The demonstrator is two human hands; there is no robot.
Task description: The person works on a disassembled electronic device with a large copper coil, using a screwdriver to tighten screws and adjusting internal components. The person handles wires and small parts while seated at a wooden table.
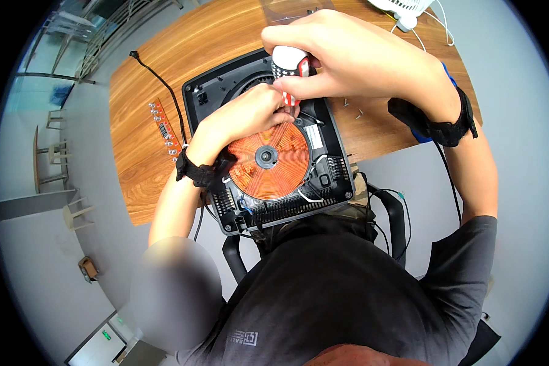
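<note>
An opened induction cooker (341, 183) rests tilted over the table's near edge and against my lap, its copper coil (250, 174) exposed. My right hand (341, 55) is wrapped round a screwdriver (290, 58) with a white, red and black handle. The tool stands upright over the coil's far edge, its tip hidden by fingers. My left hand (247, 113) reaches across the coil, fingers closed together right beside the screwdriver's lower end. Whether they pinch the shaft or a small part there, I cannot make out.
Loose screws (358, 113) lie on the wooden table (137, 134) right of the cooker. To its left are an orange strip with small round parts (165, 130) and a black power cord (165, 85). A white fan (405, 12) stands far right. A chair armrest (398, 222) is near my right side.
</note>
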